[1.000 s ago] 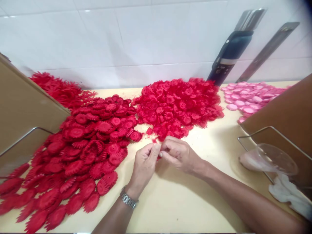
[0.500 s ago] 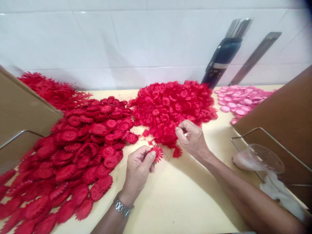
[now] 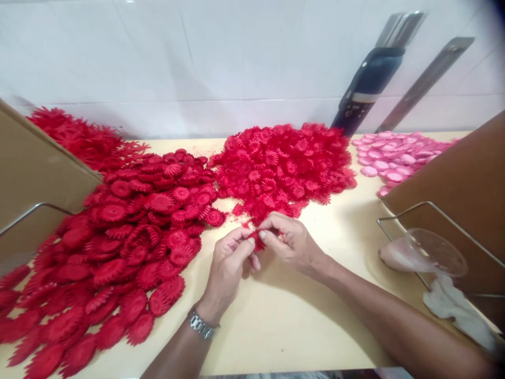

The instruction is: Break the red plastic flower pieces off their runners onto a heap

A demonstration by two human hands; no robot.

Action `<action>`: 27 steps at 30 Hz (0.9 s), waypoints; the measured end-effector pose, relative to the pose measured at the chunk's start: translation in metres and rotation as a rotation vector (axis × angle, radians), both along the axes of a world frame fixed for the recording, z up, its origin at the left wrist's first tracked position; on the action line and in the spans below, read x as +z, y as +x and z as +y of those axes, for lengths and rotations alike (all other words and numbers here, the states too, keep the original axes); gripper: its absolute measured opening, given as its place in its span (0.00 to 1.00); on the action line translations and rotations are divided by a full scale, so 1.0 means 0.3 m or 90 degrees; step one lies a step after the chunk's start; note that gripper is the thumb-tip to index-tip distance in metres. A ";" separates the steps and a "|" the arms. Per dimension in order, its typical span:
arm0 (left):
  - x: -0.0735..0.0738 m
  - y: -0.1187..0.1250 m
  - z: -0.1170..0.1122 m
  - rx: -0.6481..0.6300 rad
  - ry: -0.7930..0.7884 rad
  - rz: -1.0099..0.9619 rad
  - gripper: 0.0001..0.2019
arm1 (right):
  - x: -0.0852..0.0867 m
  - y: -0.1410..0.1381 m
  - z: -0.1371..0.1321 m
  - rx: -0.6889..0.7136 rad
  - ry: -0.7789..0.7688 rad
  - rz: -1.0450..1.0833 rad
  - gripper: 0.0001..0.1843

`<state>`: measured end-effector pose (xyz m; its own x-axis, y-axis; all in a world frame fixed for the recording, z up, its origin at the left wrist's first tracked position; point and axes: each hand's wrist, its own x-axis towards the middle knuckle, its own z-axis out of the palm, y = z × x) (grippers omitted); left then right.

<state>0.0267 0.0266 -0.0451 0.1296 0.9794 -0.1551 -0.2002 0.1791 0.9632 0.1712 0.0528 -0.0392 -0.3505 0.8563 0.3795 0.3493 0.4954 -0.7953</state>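
My left hand (image 3: 229,266) and my right hand (image 3: 290,239) meet over the cream table (image 3: 284,316), fingertips pinched together on a small red flower piece (image 3: 258,241) between them. Just behind them lies a heap of small red flower pieces (image 3: 284,166). To the left spreads a wide pile of larger red flower pieces (image 3: 130,237). A metal watch sits on my left wrist.
A further red pile (image 3: 74,137) lies at the back left, pink pieces (image 3: 394,155) at the back right. Brown cardboard sheets on wire stands flank both sides (image 3: 35,173) (image 3: 461,184). A clear plastic bag and white cloth (image 3: 437,263) lie at right. Dark tools (image 3: 366,84) lean on the tiled wall.
My right hand has come back from the small red heap to meet my left hand, and both now pinch the red piece together.
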 end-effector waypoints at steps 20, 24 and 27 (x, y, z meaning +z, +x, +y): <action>-0.017 0.007 0.004 0.007 -0.001 0.042 0.15 | -0.003 -0.018 -0.015 -0.071 -0.005 -0.023 0.09; -0.010 0.010 0.008 -0.024 -0.011 0.028 0.10 | -0.001 -0.017 -0.012 -0.111 -0.042 -0.027 0.11; -0.012 0.013 0.008 0.014 -0.017 0.022 0.10 | 0.002 -0.014 -0.015 -0.094 -0.071 -0.026 0.11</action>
<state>0.0305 0.0289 -0.0488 0.1015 0.9775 -0.1849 -0.1712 0.2002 0.9647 0.1671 0.0483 -0.0385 -0.2317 0.9352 0.2678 0.4445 0.3466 -0.8260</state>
